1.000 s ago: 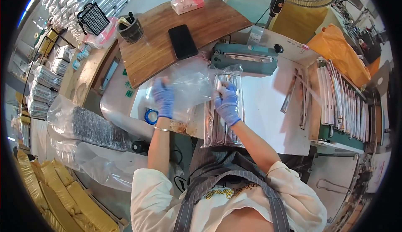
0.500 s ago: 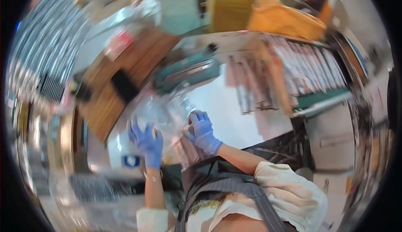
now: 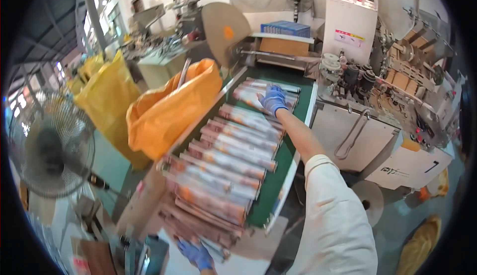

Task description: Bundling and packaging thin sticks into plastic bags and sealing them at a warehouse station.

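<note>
A row of long, flat printed packets (image 3: pixel 223 163) in white, brown and orange lies overlapping along a green conveyor belt (image 3: pixel 278 188). Both my hands wear blue gloves. Stretched far forward, my right hand (image 3: pixel 273 100) rests with its fingers apart on the packets at the belt's far end. My left hand (image 3: pixel 197 255) is low in view, beside the packets at the near end, above the white table (image 3: pixel 238 257). Its fingers reach out toward them, somewhat blurred, and I see nothing held in them.
An open orange sack (image 3: pixel 174 108) stands along the belt's left side, with a yellow bag (image 3: pixel 107 96) behind it. A standing fan (image 3: pixel 52 148) is at far left. Machinery with a control panel (image 3: pixel 350 21) stands beyond the belt, at right. A teal device (image 3: pixel 153 255) sits at lower left.
My view has swung up and right from the white table to the conveyor. My right hand has gone from the clear plastic bags to the far packets; my left hand has left the bags too.
</note>
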The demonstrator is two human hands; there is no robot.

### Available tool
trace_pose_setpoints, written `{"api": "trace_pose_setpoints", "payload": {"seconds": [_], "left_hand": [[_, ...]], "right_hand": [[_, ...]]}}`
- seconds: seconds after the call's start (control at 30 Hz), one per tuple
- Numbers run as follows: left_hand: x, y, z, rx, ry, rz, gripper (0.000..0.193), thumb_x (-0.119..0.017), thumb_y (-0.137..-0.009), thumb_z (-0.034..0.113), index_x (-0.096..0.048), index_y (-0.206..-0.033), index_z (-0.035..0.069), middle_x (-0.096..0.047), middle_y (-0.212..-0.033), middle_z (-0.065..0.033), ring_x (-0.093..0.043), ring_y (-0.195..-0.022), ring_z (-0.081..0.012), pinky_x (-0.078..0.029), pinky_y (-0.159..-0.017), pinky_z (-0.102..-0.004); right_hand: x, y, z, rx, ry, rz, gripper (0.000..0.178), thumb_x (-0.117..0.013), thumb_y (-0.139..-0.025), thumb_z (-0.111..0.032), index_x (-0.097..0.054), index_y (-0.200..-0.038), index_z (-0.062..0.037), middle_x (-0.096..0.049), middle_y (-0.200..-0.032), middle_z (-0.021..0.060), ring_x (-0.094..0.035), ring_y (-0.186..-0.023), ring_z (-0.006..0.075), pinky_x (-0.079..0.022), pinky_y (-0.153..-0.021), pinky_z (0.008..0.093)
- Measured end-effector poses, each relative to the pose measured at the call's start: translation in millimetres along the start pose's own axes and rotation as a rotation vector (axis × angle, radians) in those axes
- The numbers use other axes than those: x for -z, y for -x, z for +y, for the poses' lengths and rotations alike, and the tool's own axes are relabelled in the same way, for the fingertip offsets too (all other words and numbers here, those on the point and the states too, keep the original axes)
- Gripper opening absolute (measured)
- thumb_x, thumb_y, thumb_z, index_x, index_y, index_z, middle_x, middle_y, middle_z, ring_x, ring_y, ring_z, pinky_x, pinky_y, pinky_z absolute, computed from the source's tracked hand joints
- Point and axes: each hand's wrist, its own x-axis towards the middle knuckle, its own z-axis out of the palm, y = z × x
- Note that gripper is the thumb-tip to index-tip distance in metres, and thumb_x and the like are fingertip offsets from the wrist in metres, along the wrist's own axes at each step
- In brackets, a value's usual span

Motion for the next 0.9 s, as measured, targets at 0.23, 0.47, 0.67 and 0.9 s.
{"api": "trace_pose_setpoints", "payload": {"seconds": [0.23,0.47,0.67,0.9], "left_hand": [[11.1,-5.3,55.9,-0.077,-0.318,-0.112,0.062,-0.036,-0.089,0.044,-0.034,-0.129,-0.003,-0.034,-0.132,-0.0248,-0.032,-0.120,-0.0401,-0.024,-0.101,-0.0458],[10.9,-23.3,27.7,0.032,-0.024,-0.051,0.066,-0.039,-0.088,0.046,-0.029,-0.132,-0.002,-0.033,-0.134,-0.0206,-0.033,-0.122,-0.0324,-0.026,-0.101,-0.0390],[-3.2,-57.5,-10.4,0.161,1.101,-0.224,0.081,-0.046,-0.082,0.057,-0.026,-0.133,-0.003,-0.033,-0.134,-0.0148,-0.034,-0.120,-0.0252,-0.027,-0.100,-0.0354],[56.1,-56.5,0.1,0.585,0.149,0.073,0.110,-0.067,-0.060,0.062,-0.021,-0.133,-0.005,-0.039,-0.128,-0.0212,-0.045,-0.110,-0.0298,-0.039,-0.093,-0.0360]], "right_hand": [[-25.9,-51.8,12.7,-0.117,0.159,-0.255,0.062,-0.040,-0.080,-0.057,-0.046,-0.123,-0.0116,-0.044,-0.126,0.0152,-0.040,-0.118,0.0320,-0.028,-0.095,0.0549],[27.7,82.9,-132.5,0.421,-0.155,-0.287,0.037,-0.047,-0.078,-0.036,-0.066,-0.081,-0.0052,-0.062,-0.086,0.0210,-0.061,-0.081,0.0350,-0.049,-0.071,0.0433],[58.0,248.8,-224.8,0.560,-0.212,-0.429,0.049,-0.051,-0.076,-0.038,-0.053,-0.108,0.0000,-0.057,-0.094,0.0216,-0.055,-0.086,0.0346,-0.046,-0.069,0.0458],[-13.7,341.6,-282.7,0.767,-0.111,-1.131,0.060,-0.043,-0.080,-0.047,-0.045,-0.123,-0.0056,-0.047,-0.118,0.0260,-0.052,-0.103,0.0336,-0.043,-0.082,0.0429]]}}
